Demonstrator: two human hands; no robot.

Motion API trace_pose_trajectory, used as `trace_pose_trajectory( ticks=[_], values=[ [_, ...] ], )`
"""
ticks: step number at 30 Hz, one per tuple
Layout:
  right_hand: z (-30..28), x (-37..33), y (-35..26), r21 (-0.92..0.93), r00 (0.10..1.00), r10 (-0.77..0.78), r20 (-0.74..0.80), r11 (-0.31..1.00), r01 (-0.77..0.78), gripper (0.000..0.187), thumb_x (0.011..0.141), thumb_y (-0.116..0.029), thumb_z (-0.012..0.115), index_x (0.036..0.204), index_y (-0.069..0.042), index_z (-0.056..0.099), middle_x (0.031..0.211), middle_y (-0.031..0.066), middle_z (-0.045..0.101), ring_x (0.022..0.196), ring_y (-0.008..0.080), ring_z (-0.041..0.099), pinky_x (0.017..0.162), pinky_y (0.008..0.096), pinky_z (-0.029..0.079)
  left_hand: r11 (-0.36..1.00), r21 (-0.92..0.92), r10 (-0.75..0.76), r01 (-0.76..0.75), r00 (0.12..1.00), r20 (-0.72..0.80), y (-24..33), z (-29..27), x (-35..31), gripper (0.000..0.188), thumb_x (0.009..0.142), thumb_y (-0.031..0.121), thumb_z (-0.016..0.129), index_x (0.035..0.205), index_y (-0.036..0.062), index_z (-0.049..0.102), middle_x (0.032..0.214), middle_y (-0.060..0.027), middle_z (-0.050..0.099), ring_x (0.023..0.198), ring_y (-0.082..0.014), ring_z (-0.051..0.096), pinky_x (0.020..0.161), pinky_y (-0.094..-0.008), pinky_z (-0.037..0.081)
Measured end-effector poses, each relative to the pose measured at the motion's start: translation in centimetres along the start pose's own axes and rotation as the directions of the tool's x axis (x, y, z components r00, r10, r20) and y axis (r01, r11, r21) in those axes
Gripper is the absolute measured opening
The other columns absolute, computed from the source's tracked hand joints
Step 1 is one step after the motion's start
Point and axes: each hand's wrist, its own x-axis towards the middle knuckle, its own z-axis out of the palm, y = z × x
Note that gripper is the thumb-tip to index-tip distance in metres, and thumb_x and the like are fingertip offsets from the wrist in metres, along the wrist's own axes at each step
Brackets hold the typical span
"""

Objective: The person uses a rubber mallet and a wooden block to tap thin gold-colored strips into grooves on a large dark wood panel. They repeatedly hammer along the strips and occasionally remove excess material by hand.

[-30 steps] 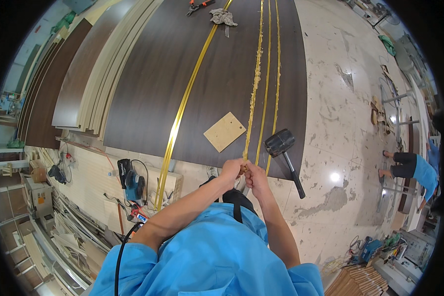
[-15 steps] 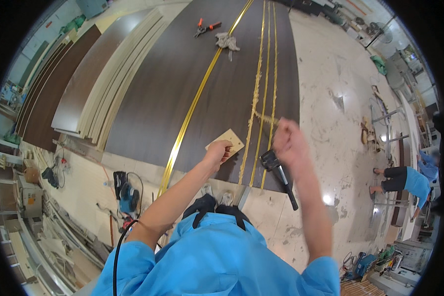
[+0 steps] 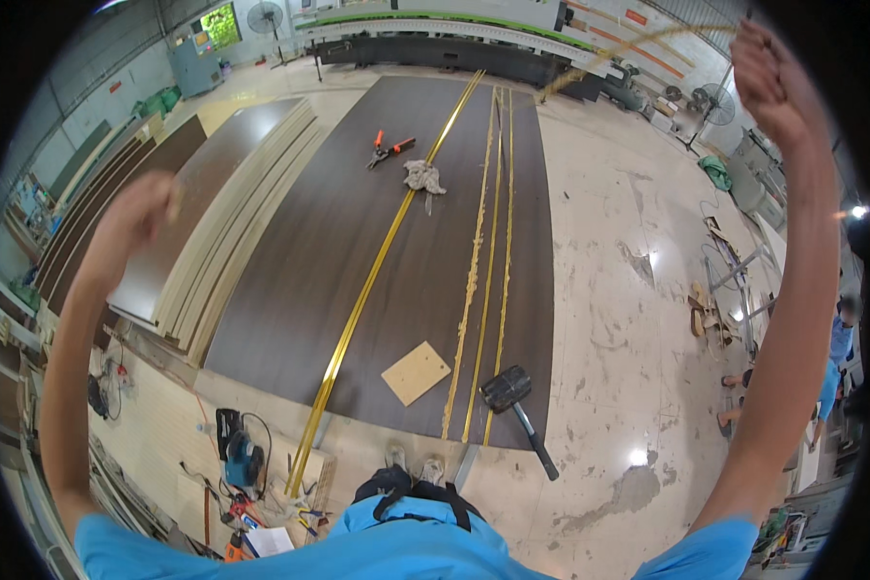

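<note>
My right hand is raised high at the upper right, its fingers closed on the end of a thin yellowish strip. Blurred by motion, the strip trails leftward through the air. At the left, my left hand is lifted too, its fingers curled and slightly blurred, with nothing visible in them. Below lies a dark brown panel inlaid with gold lines; ragged yellowish residue edges the lines on the right. A flat wooden block and a black-headed mallet rest near its front edge, apart from both hands.
A long gold strip runs along the panel past its front edge. Orange-handled pliers and a crumpled rag lie farther back. Stacked boards stand left; a power tool lies nearer. Another person is at far right.
My left hand has let go of the wooden block and swung up to the left. My right hand has risen far up and right with the strip. The view has tilted upward.
</note>
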Motion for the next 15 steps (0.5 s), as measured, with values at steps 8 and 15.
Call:
trace_pose_trajectory(
  ticks=[8, 15],
  values=[
    [-4.6, -10.0, 11.0, -0.202, 0.958, 0.04, -0.286, 0.974, -0.101, 0.041, 0.106, -0.025, 0.069, 0.075, -0.02, 0.044, 0.059, -0.0106, 0.03, 0.042, 0.0016, 0.023, 0.034, 0.0213, 0.018, 0.964, -0.07, -0.105, 0.255, 0.612, 0.783, -7.2, 25.6, -4.4, 0.022, 0.107, 0.029, 0.069, 0.115, 0.0085, 0.072, 0.096, 0.0013, 0.071, 0.086, -0.0069, 0.062, 0.075, -0.0263, 0.052],
    [-6.0, -13.5, 8.0, -0.275, 0.987, 0.091, -0.131, 0.953, -0.124, 0.035, 0.106, -0.02, 0.068, 0.078, -0.016, 0.047, 0.06, -0.0113, 0.031, 0.044, 0.0001, 0.025, 0.034, 0.0199, 0.021, 0.944, -0.319, 0.211, 0.081, 0.594, 0.776, 5.1, 40.8, 0.5, 0.029, 0.108, 0.034, 0.067, 0.113, 0.0052, 0.071, 0.093, 0.0019, 0.067, 0.077, -0.0063, 0.055, 0.068, -0.0257, 0.045]
  ],
)
